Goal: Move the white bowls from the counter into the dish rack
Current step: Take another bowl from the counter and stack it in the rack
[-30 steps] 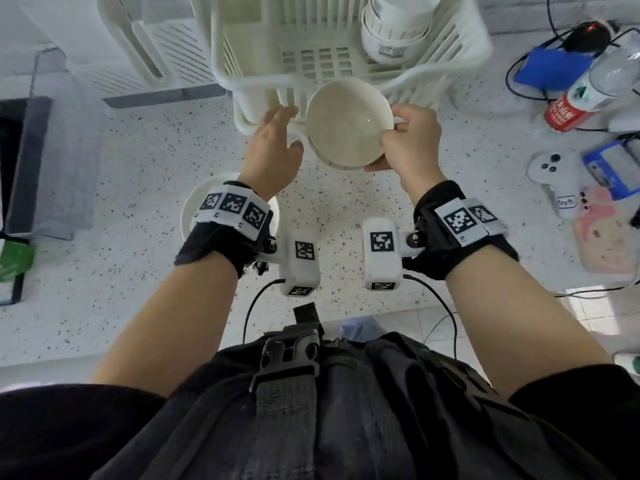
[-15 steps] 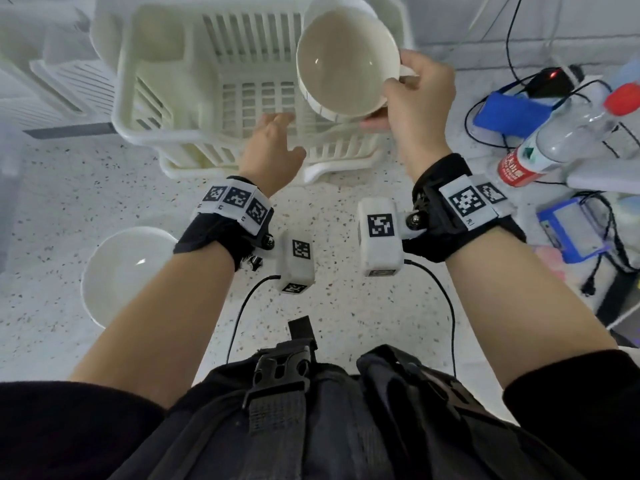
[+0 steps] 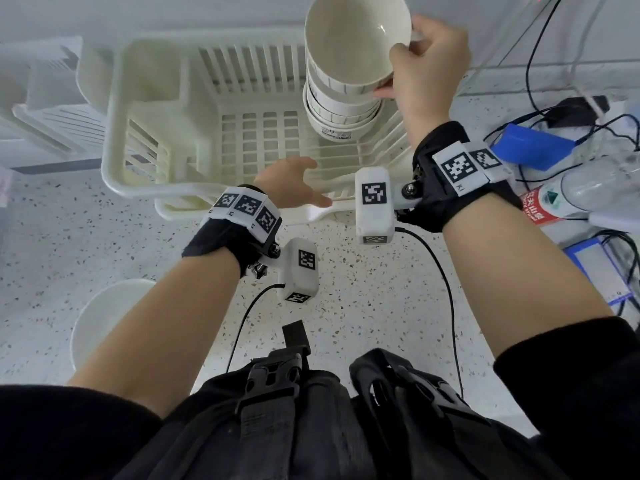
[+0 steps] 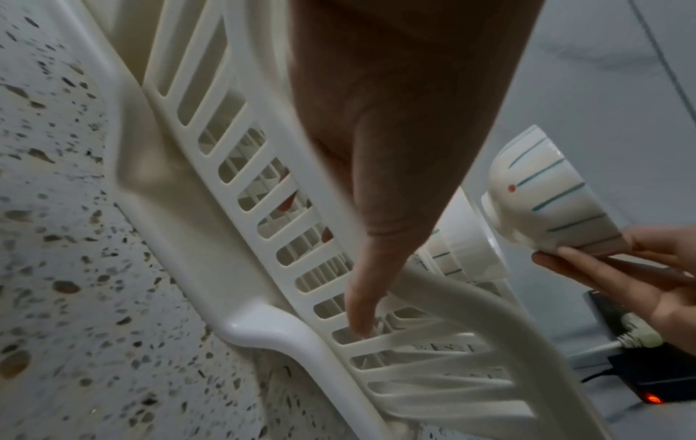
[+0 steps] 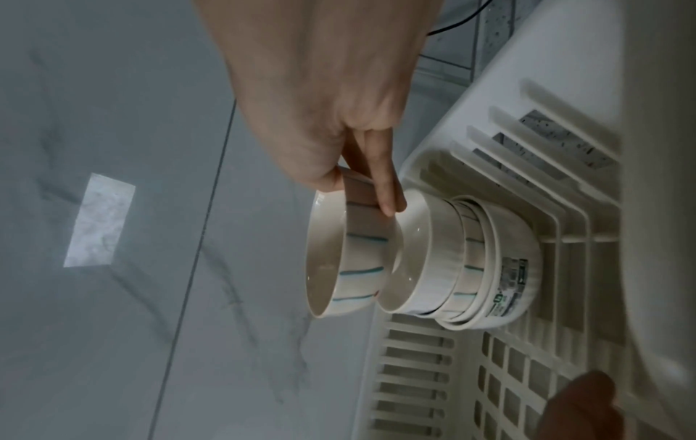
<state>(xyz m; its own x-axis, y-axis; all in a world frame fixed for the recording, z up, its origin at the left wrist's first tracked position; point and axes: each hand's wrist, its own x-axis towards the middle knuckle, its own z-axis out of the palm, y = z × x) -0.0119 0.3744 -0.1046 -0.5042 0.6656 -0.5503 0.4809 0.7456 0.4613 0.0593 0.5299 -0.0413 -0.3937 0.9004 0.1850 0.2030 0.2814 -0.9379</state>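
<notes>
Head view | right hand (image 3: 424,67) has its grip pinching a white bowl (image 3: 353,43) over the stack (image 3: 337,112) in the dish rack (image 3: 145,109) | left hand (image 3: 289,183) grip relaxed, fingers on the rack's near rim | another bowl (image 3: 104,317) on bench, near left

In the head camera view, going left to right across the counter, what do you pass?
Bowl on the counter → left hand on the dish rack → bowl held by right hand → blue pack → water bottle.

Glossy glazed bowl (image 3: 353,39); smooth cream plastic dish rack (image 3: 149,109); speckled stone-look counter (image 3: 363,306).
</notes>
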